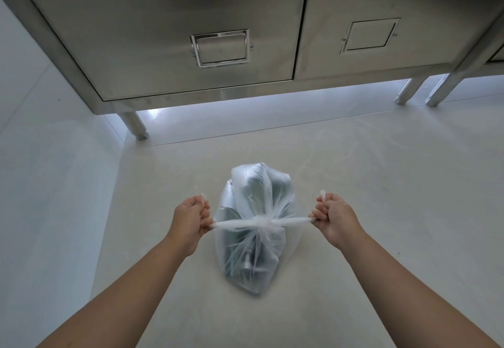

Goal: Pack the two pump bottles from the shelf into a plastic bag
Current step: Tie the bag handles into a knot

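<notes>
A translucent plastic bag (253,249) lies on the pale floor in the middle of the head view. Greenish-grey bottle shapes (256,184) show through its film, and a pump head (248,261) is faintly visible near the bag's near end. The bag's two handles are crossed into a knot (263,222) over its middle and stretched taut sideways. My left hand (191,218) is closed on the left handle end. My right hand (334,216) is closed on the right handle end. Both hands sit beside the bag, one on each side.
A stainless steel cabinet (169,28) with two doors and recessed handles stands on round legs (135,125) just beyond the bag. A white wall (41,156) runs along the left. More steel legs (409,91) stand at the far right.
</notes>
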Demonstrator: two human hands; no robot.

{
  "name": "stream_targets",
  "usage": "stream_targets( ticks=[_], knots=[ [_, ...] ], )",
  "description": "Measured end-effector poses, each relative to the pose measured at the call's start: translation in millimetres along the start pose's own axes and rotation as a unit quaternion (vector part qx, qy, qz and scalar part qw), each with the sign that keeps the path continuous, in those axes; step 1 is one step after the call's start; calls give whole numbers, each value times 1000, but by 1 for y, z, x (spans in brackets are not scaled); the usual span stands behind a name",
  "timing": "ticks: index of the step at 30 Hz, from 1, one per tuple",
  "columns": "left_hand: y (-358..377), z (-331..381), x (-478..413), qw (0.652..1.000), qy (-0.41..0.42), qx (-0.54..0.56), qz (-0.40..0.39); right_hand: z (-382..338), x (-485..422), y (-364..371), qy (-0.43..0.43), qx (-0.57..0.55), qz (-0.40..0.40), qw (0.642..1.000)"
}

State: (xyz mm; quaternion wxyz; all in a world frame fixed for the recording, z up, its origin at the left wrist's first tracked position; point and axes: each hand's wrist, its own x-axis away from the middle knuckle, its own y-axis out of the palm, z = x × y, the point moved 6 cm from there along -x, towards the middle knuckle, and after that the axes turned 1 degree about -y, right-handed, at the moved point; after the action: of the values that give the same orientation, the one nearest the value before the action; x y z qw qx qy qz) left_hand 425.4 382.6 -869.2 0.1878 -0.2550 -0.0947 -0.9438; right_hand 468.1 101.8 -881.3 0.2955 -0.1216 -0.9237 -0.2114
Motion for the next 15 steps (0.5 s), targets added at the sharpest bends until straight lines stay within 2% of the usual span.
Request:
stream_targets(
  ticks=[5,15],
  knots=[
    [-6,-1,-4,999,-19,-34,12,-6,-4,-20,-13,19,26,999],
    [-9,-4,-7,998,-27,-55,18,-12,-1,-26,-42,64,19,997]
  ],
)
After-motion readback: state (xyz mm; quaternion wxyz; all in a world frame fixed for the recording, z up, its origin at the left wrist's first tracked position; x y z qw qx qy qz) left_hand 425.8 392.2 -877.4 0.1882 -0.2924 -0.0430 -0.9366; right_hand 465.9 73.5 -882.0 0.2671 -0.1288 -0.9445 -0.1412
